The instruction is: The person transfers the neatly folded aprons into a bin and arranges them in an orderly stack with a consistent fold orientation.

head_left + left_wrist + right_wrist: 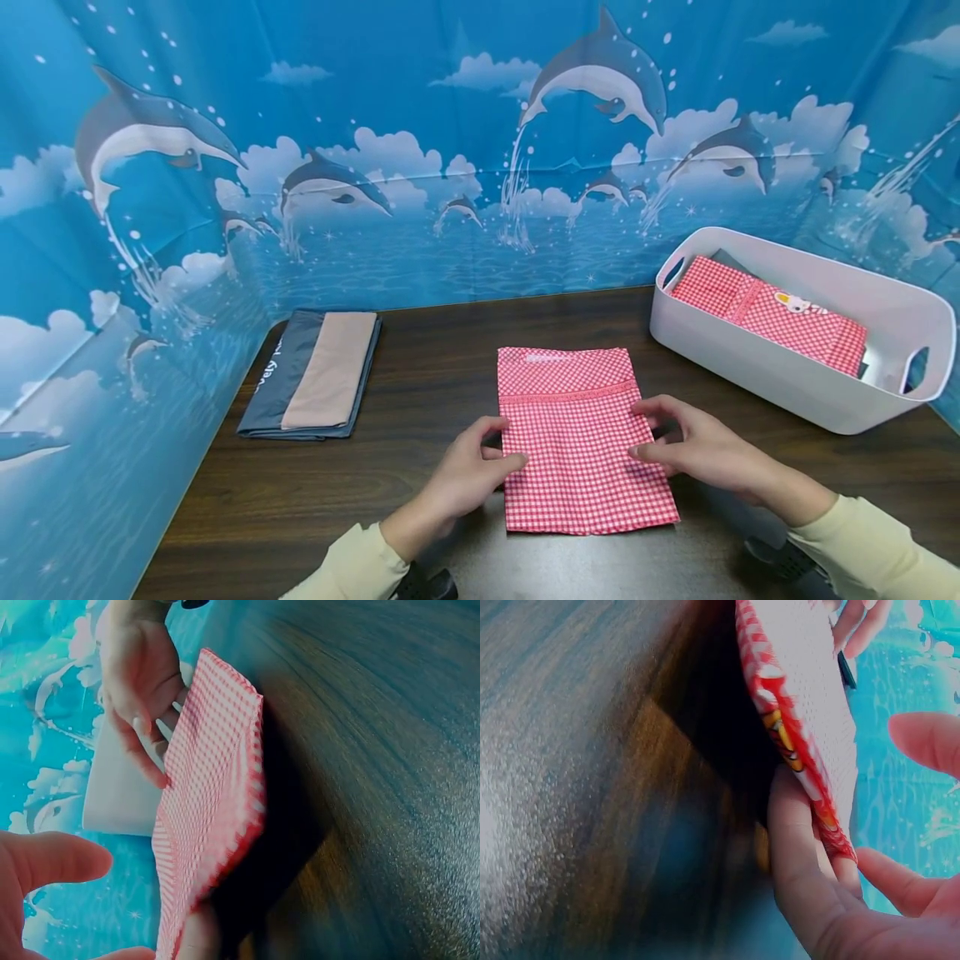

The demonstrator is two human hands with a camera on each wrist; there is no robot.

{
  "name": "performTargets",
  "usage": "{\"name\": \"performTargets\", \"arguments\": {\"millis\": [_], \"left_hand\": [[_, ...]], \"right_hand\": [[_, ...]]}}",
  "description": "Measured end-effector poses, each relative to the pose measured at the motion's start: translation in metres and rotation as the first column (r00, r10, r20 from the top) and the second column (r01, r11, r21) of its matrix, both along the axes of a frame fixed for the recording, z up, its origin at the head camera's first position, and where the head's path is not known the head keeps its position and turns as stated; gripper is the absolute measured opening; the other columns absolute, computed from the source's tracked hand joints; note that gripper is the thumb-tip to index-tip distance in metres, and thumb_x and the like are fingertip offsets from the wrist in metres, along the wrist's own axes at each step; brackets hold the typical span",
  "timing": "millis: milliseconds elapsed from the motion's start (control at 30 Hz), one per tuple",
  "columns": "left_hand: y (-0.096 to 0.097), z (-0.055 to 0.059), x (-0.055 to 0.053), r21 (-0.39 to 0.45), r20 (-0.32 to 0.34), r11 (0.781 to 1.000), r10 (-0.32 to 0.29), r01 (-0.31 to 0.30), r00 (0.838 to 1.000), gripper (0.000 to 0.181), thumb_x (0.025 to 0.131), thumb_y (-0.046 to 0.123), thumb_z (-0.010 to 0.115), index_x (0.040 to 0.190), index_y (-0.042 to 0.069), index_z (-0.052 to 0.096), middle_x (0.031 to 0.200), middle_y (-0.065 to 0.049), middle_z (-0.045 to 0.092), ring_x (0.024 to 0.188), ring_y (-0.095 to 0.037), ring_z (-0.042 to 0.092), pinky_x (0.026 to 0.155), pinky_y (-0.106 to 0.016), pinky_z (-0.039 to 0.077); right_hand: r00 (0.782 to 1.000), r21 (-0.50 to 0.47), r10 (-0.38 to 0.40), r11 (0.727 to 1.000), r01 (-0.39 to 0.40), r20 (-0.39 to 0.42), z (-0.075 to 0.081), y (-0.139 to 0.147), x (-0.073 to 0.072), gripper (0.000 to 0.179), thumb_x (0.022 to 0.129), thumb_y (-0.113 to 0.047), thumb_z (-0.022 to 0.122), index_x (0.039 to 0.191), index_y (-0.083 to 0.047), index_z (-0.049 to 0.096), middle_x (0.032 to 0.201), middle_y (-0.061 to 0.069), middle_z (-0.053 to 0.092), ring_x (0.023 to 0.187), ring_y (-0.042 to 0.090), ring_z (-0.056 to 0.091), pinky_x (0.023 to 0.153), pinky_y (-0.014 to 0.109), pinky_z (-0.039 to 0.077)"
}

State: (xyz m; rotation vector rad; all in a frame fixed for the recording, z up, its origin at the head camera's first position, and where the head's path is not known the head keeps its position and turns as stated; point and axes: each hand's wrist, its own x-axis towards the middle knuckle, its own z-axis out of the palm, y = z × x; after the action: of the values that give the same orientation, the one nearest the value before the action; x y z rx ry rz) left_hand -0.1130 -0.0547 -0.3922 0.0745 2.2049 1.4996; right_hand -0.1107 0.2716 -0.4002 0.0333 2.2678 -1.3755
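Note:
A folded red-and-white gingham cloth (577, 458), with a band of smaller checks along its far end, is held slightly above the table between both hands. My left hand (474, 467) holds its left edge. In the left wrist view one fingertip (199, 934) lies beneath the cloth, while the thumb stands apart from it. At the opposite edge is my right hand (697, 446). Its lower fingers (799, 847) reach under the cloth in the right wrist view, where the thumb stays clear of the fabric. A colored print shows along that underside edge.
A white basket (765, 367) stands at the back right, holding a folded red checked cloth (787, 321) with a rabbit picture and something grey. On the left lies a folded dark grey and beige cloth (322, 375). A dolphin-print curtain (450, 250) borders the dark wooden table (427, 358).

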Motion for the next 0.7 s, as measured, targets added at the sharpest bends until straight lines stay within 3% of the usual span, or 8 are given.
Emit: {"name": "performTargets", "arguments": {"millis": [133,233,467,700], "left_hand": [[-0.0007,-0.0019,-0.001,0.051,0.016,0.998,0.021,-0.022,1.0,0.065,0.097,0.015,0.073,0.153,-0.004,0.049,0.143,-0.024,0.062,0.105,-0.018,0.074,0.09,-0.039,0.061],[-0.0012,-0.0036,-0.0026,0.091,0.045,0.995,0.026,-0.03,0.999,0.063,0.097,0.012,0.072,0.152,-0.007,0.048,0.133,-0.024,0.065,0.099,-0.016,0.073,0.087,-0.038,0.063],[-0.0017,-0.0051,-0.0036,0.114,0.1,0.993,0.029,-0.041,0.995,0.054,0.098,0.009,0.071,0.147,-0.006,0.055,0.124,-0.02,0.066,0.094,-0.017,0.071,0.084,-0.037,0.064],[-0.0029,-0.0031,-0.0036,0.083,0.11,0.996,0.02,-0.029,0.994,0.044,0.102,0.014,0.07,0.142,-0.003,0.063,0.138,-0.021,0.063,0.104,-0.019,0.073,0.09,-0.042,0.064]], "right_hand": [[1.0,-0.04,-0.01,0.999,0.011,0.018,-0.0022,0.0016,0.0005,0.08,0.097,-0.025,0.08,0.161,-0.001,0.038,0.15,0.028,0.044,0.112,0.026,0.063,0.086,0.038,0.064],[0.999,-0.073,-0.02,0.997,0.023,0.043,-0.0036,0.0029,0.0009,0.081,0.095,-0.019,0.081,0.161,-0.001,0.037,0.15,0.027,0.044,0.11,0.027,0.062,0.087,0.038,0.063],[0.998,-0.017,-0.021,1.0,0.022,0.051,-0.0056,0.0045,0.0003,0.073,0.091,-0.015,0.082,0.155,-0.007,0.047,0.151,0.025,0.048,0.122,0.033,0.055,0.088,0.037,0.053],[0.995,-0.019,-0.019,1.0,0.021,0.098,-0.0066,0.0029,-0.0008,0.062,0.091,-0.009,0.08,0.148,-0.004,0.055,0.136,0.017,0.058,0.103,0.027,0.058,0.081,0.037,0.052]]}}
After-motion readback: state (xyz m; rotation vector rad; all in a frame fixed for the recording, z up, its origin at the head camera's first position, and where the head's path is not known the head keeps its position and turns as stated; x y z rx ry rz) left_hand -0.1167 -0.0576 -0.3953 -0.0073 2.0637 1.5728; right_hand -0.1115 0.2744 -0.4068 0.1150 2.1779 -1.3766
